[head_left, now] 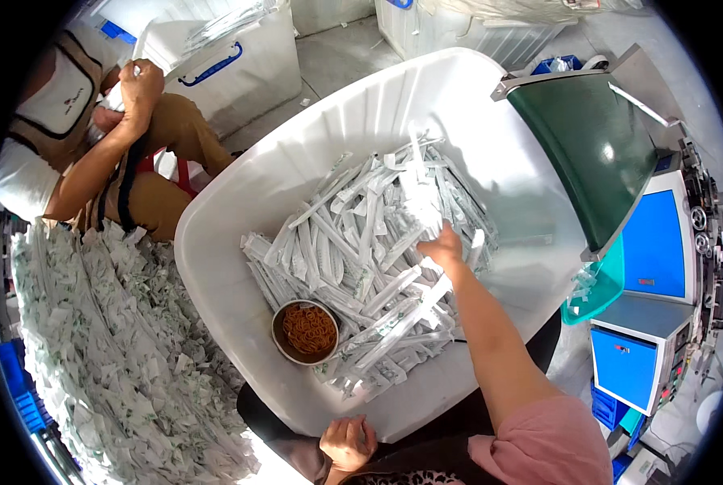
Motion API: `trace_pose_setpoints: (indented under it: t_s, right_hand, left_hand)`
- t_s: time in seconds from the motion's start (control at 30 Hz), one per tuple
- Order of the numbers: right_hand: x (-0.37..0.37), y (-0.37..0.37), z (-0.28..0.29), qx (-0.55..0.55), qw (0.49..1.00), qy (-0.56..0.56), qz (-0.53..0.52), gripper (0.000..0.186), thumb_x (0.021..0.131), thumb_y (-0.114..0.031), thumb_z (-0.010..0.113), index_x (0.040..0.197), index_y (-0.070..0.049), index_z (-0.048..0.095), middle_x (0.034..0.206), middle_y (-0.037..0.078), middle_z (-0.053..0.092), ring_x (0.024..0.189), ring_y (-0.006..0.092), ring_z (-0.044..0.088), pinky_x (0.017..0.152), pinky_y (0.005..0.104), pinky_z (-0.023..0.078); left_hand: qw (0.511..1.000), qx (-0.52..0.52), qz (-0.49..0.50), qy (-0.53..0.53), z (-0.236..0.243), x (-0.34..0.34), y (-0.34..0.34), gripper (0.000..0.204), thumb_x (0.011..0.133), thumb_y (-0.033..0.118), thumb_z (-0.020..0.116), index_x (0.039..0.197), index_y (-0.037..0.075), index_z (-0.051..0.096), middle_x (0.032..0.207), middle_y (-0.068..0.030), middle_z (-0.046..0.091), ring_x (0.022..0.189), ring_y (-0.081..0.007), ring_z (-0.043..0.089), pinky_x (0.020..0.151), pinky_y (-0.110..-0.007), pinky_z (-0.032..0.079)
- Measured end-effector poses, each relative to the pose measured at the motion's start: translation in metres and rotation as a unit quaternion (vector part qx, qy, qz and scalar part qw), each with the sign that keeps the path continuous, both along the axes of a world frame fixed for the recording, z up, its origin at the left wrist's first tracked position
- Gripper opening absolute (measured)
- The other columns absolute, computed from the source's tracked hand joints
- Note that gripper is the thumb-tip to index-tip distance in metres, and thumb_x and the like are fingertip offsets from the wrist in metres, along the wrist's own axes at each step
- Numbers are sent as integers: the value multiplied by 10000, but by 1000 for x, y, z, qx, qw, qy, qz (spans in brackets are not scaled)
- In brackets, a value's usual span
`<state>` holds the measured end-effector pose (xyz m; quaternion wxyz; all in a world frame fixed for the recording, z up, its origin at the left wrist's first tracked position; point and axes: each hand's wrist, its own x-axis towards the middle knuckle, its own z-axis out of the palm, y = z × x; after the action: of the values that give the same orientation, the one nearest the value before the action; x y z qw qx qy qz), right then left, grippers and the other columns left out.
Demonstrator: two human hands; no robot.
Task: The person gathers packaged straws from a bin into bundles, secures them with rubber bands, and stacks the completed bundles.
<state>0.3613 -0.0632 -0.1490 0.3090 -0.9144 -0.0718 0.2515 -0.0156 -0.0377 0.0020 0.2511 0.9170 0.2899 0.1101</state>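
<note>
A large white plastic tub (216, 226) holds a loose pile of long, thin white wrapped packets (345, 242). My right hand (442, 246) reaches into the right part of the pile, fingers curled on some packets, partly hidden by them. My left hand (348, 443) rests at the tub's near rim with its fingers curled over it. A round metal bowl of orange-brown rubber bands (308, 328) sits in the tub's near left corner, among the packets.
At left, a co-worker (163, 202) holds something white, above a big heap of white paper scraps (111, 323). More white bins (248, 65) stand behind. At right are a green curved chute (580, 145), a turquoise tray (600, 299) and a blue-panelled machine (644, 242).
</note>
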Motion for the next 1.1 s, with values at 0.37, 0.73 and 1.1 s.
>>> trace_pose_setpoints:
  t_s: [0.37, 0.73, 1.1]
  right_hand:
    - [-30, -37, 173, 475, 868, -143, 11, 358, 614, -28, 675, 947, 14, 552, 887, 77, 605, 813, 125, 564, 730, 253, 450]
    - [-102, -66, 249, 496, 818, -111, 268, 720, 644, -187, 692, 1247, -5, 345, 1343, 207, 179, 1254, 329, 195, 1016, 400, 175]
    - [-104, -13, 248, 594, 788, 119, 109, 288, 847, -275, 544, 970, -15, 547, 799, -16, 560, 711, 49, 446, 645, 207, 385]
  left_hand:
    - [970, -125, -78, -192, 39, 90, 20, 742, 561, 191, 789, 1152, -18, 391, 1127, -183, 461, 976, -290, 502, 781, -351, 433]
    - [811, -507, -95, -276, 124, 216, 34, 442, 593, 46, 711, 995, -11, 537, 908, -75, 596, 815, -153, 571, 751, -285, 459]
    - [802, -542, 4, -251, 117, 180, 50, 493, 582, 15, 647, 1054, -20, 510, 962, -70, 569, 870, -178, 548, 792, -297, 425]
